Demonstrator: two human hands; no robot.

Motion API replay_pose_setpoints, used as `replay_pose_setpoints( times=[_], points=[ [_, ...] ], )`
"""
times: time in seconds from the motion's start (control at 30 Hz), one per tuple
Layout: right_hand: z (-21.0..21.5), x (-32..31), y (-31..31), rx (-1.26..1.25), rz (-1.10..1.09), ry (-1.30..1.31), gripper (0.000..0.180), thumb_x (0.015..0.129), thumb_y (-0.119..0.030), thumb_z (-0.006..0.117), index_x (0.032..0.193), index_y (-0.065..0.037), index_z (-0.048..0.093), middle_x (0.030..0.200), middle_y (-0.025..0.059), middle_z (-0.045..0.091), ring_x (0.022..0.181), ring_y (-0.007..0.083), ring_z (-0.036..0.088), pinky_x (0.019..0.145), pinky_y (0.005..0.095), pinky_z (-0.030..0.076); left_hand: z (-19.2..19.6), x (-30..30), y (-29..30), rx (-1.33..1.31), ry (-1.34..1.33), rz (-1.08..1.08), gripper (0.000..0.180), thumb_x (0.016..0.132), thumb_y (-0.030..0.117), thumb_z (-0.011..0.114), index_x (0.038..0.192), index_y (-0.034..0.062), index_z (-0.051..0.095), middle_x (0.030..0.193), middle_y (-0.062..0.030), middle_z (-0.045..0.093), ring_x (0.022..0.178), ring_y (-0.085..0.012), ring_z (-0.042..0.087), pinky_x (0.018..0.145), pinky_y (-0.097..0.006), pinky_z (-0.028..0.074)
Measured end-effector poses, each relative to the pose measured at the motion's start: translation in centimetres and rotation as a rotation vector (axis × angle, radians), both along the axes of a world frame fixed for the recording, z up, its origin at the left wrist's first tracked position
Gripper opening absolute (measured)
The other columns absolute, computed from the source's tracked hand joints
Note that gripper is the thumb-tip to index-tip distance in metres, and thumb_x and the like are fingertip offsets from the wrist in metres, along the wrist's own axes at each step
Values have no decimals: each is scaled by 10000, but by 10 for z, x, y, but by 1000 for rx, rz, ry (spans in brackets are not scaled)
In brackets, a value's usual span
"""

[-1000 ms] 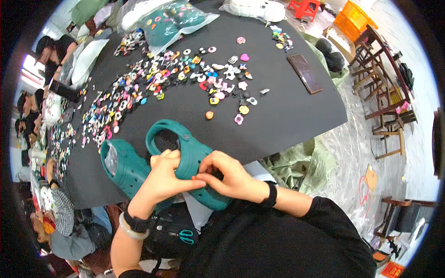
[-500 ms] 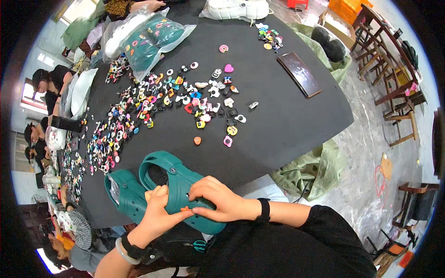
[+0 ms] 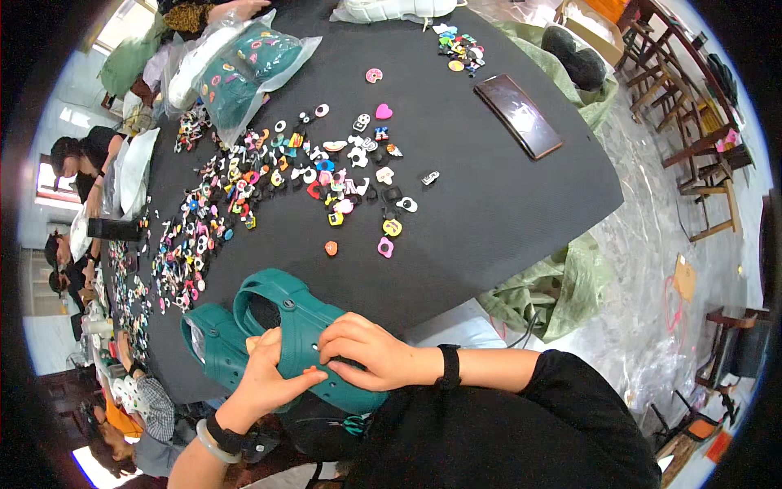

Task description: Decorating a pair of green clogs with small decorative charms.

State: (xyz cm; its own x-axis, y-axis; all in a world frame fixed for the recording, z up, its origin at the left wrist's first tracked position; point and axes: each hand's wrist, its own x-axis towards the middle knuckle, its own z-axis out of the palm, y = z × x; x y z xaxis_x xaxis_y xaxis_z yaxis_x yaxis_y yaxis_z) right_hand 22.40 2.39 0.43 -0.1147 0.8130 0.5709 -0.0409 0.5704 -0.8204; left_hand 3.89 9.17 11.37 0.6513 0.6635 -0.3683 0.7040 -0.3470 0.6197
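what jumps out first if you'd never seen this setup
The eye lands first on the teal clog at the near edge of the black table, gripped by the left hand and the right hand, with a second teal clog beside it on the left. Beyond them a wide scatter of small colourful charms spreads across the tabletop. Far right on the table lies a dark flat phone.

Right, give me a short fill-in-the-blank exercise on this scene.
1. Both hands, left hand and right hand, grip a ____-coloured clog.
2. The scattered shoe charms lie on a ____ table.
3. The right wrist wears a ____ band.

Missing words: teal; black; black
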Motion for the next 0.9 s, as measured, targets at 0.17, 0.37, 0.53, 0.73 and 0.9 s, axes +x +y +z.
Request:
replay_pose_setpoints(
  times=[0.17,0.37,0.53,0.73,0.9],
  points=[
    [5,1,-1,-25,35,-77,255,822,-165,689,1029,-73,571,1059,89,579,1026,278,537,900,402,407,1,-7,2,-156,-78,104,290,635,197,837,865,89,698,949,-44,640,853,-155,580,800,-299,427],
    [17,20,-28,43,26,-293,760,686,-475,775,1256,-68,482,1281,156,467,1194,354,448,1000,470,348,-4,-18,1,-3,-300,357,203,840,120,691,718,14,568,706,6,461,661,-71,405,595,-245,319],
    [16,15,-32,-26,37,-415,954,624,-502,808,1373,-80,394,1401,206,374,1301,400,366,1066,508,305,6,-37,-15,63,-439,634,117,892,125,633,871,22,583,804,45,487,748,-55,418,671,-210,333],
    [6,-3,-13,-65,7,-358,1029,583,-498,839,1385,-63,363,1433,229,337,1344,418,314,1108,526,260,3,-60,-48,-128,-868,701,292,984,239,486,1118,-21,485,827,2,428,762,-80,386,701,-232,336],
    [29,-10,-10,-28,-1,-464,979,613,-532,808,1373,-69,401,1420,211,368,1341,392,330,1107,567,219,-30,-64,-85,-251,-885,715,556,960,487,438,1216,-7,420,811,-47,492,702,-132,439,649,-275,362]
  ],
)
